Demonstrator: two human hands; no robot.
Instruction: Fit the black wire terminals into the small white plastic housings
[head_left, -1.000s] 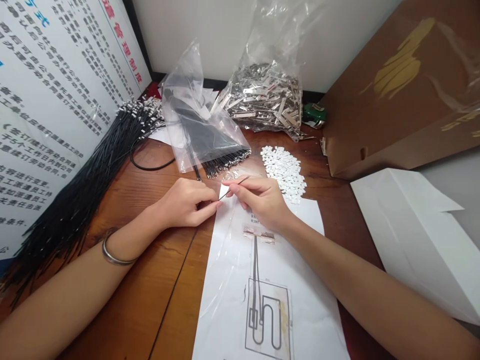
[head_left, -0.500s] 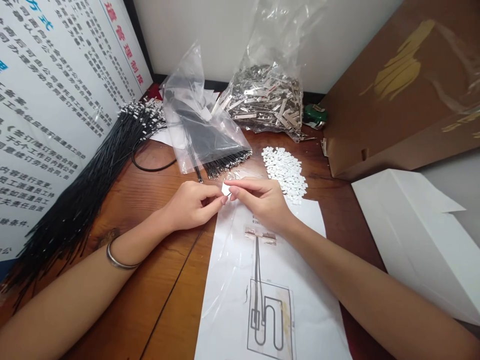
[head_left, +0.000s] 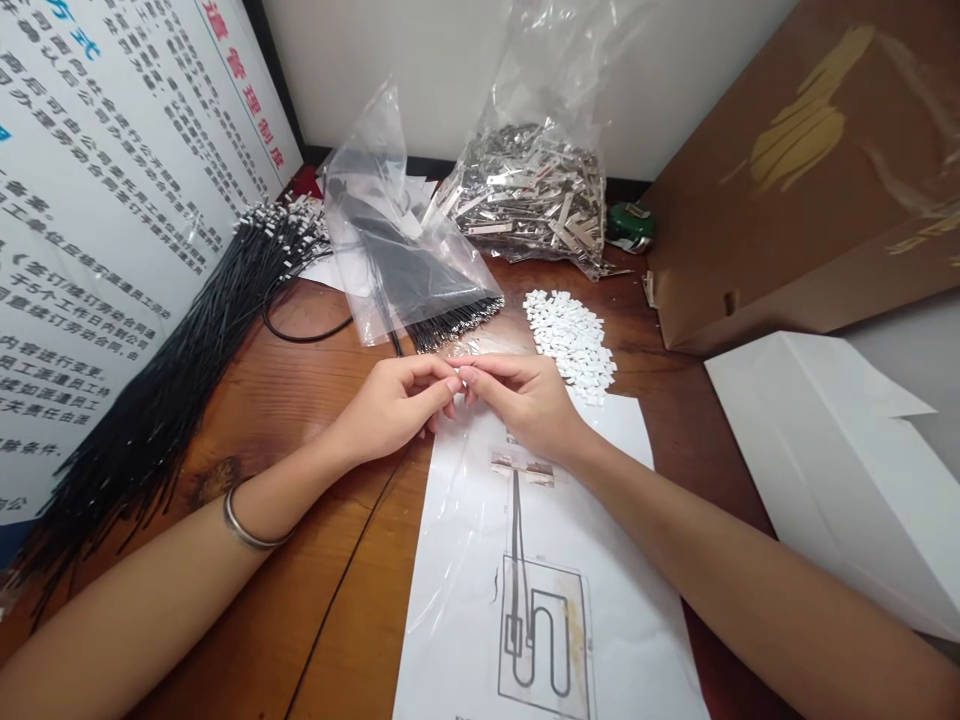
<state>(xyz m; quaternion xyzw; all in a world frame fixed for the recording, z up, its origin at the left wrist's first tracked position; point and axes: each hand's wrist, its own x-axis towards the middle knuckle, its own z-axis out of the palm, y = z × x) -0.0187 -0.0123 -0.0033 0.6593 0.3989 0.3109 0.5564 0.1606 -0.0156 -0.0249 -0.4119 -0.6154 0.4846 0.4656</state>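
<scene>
My left hand (head_left: 401, 405) is closed in a pinch, its fingertips meeting those of my right hand above the top of the printed sheet (head_left: 450, 600). A thin black wire (head_left: 341, 590) runs from the table's front edge up to beneath my left hand, where its end is hidden. My right hand (head_left: 529, 400) pinches a small white plastic connector piece (head_left: 460, 369), nearly covered by the fingers. Just beyond my right hand lies a pile of small white connector pieces (head_left: 570, 345). A clear bag of black wires (head_left: 420, 280) with metal-tipped ends lies past my left hand.
A large bundle of black wires (head_left: 172, 370) with white ends leans along the sign board (head_left: 150, 150). At the back stand a clear bag of metal strips (head_left: 532, 195) and a green tape measure (head_left: 630, 227). A brown box (head_left: 720, 230) and white folded card (head_left: 825, 450) line the right.
My left fingers have closed in against my right fingertips. The white piece, plainly visible between the hands before, is now almost hidden. The view has shifted slightly.
</scene>
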